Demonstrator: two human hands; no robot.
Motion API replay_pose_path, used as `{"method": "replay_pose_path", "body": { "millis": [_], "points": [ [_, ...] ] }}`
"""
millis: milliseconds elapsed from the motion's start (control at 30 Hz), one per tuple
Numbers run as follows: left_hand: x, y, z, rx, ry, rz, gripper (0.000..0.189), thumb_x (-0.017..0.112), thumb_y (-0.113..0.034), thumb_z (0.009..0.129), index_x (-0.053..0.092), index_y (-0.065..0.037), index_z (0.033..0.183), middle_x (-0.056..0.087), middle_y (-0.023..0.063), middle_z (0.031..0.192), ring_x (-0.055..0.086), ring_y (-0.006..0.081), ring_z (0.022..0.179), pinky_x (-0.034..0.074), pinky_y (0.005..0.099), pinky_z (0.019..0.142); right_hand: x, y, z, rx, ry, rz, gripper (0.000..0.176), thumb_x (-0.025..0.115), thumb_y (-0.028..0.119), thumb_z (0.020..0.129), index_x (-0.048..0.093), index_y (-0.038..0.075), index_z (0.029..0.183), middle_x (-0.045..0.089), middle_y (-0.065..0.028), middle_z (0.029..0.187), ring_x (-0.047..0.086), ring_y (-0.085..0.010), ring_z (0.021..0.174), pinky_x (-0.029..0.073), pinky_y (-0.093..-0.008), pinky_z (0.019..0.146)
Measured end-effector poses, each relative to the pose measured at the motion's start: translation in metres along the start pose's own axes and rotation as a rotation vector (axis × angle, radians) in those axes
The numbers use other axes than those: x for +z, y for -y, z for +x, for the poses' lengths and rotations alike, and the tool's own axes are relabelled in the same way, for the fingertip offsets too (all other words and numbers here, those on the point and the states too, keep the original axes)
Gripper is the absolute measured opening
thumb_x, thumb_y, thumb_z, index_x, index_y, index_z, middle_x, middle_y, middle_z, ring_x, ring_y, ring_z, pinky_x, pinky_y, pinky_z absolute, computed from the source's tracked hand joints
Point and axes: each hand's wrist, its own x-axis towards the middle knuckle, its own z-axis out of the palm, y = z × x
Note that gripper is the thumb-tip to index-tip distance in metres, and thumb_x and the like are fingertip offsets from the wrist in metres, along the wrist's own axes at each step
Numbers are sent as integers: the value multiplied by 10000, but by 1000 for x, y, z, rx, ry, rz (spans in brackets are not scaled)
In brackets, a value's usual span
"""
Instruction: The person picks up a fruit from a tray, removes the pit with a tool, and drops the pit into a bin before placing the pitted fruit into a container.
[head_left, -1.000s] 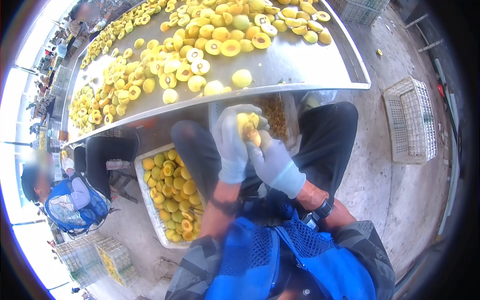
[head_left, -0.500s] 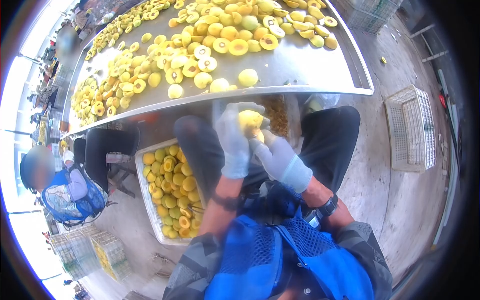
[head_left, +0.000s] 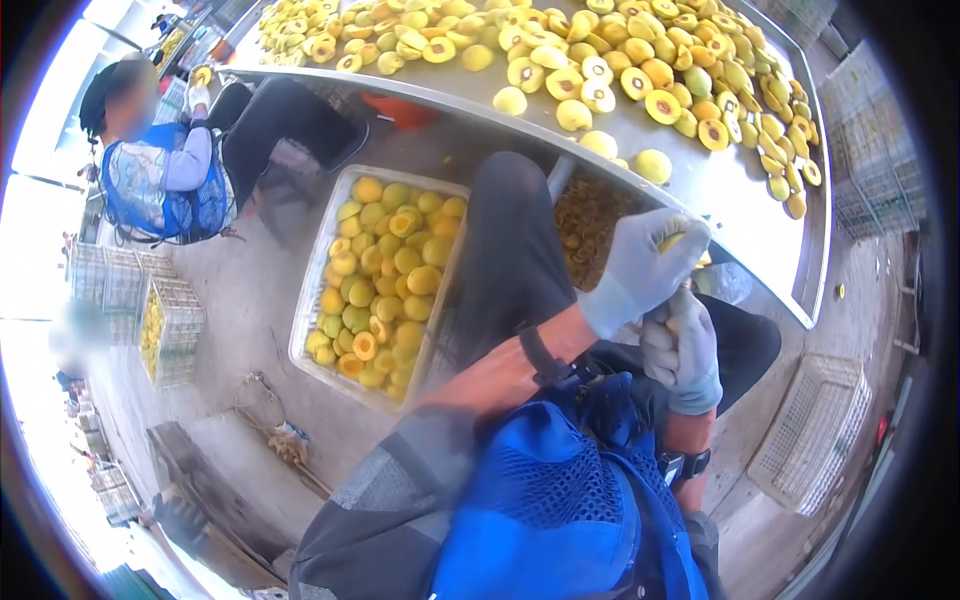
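My left hand [head_left: 648, 265], in a pale work glove, is wrapped round a yellow peach [head_left: 671, 241]; only slivers of the fruit show past the fingers. Just below it, my right hand [head_left: 682, 350], also gloved, is closed with its thumb up near the peach. What the right fingers grip is hidden. Both hands are above my lap, near the metal table's edge [head_left: 560, 140]. Halved yellow peaches [head_left: 663, 104], some with brown pits showing, are heaped on that table. Beside my left leg stands a white crate [head_left: 300, 345] of yellow-green peaches [head_left: 380, 270].
Under the table edge is a bin of brown pits or scraps [head_left: 590, 215]. A white plastic basket [head_left: 812, 430] stands on the floor at right. Another person [head_left: 165, 160] sits at the table on the left. Stacked crates [head_left: 170, 330] stand behind, and a wooden bench [head_left: 215, 490] at lower left.
The view has swung to the left, so table, crate and hands appear further right. My left hand now covers most of the peach, which showed more plainly before.
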Motion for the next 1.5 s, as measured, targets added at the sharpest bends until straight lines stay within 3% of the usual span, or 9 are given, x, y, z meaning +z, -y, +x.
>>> {"method": "replay_pose_path", "body": {
  "millis": [100,300,633,767,900,1000,1300,1400,1500],
  "points": [
    [6,9,0,273,-69,-92,202,671,-161,953,723,27,1006,698,46,742,639,79,720,519,268,669,6,6,-3,-39,71,103,375,433,405,1083,492,68,929,356,27,588,239,-18,370,171,-201,289],
    [-6,8,6,-89,17,-154,315,619,-216,987,728,42,842,682,54,659,629,89,642,502,280,618,8,5,-1,15,36,-78,403,448,437,1072,490,63,928,352,25,600,226,-21,365,177,-204,291],
    [-28,15,16,-135,190,-76,396,542,-237,996,711,18,744,667,53,644,597,96,608,497,279,602,-8,0,15,225,199,156,422,449,495,1056,451,88,946,335,27,605,233,-7,370,177,-193,288],
    [-31,13,16,13,144,166,390,545,-253,991,709,19,766,670,76,639,605,96,614,507,299,604,-4,2,16,168,94,-94,444,410,497,1068,427,80,916,313,36,597,206,5,345,175,-189,247],
    [-28,6,12,87,204,56,419,528,-265,1003,703,24,754,671,71,640,607,105,607,507,303,626,-28,-1,23,306,501,311,457,401,497,1070,463,55,969,374,-8,623,235,-11,366,214,-189,256],
    [-20,6,6,-149,64,-199,468,487,-279,1027,699,20,737,676,67,655,607,116,600,500,286,631,-36,-4,28,308,496,357,473,390,490,1074,463,33,977,379,-15,632,247,-7,371,211,-187,251],
    [-23,-2,10,-328,-159,-499,434,488,-337,1061,689,6,886,656,45,690,589,79,648,485,275,624,-25,0,39,196,515,242,504,403,516,1063,450,36,918,363,-1,603,264,-14,365,236,-184,254],
    [-27,17,23,-87,-416,-411,355,516,-316,1058,663,-28,912,610,3,729,546,69,608,452,243,553,-13,3,44,38,453,180,524,355,553,1063,444,66,891,349,13,550,248,-30,324,234,-190,243],
    [-73,-24,24,-84,-406,-577,253,520,-254,1048,644,-39,1096,629,39,966,597,103,829,492,251,769,-8,10,48,-123,280,56,519,329,568,1064,451,95,888,351,19,534,230,-41,306,205,-200,239]
  ]
}}
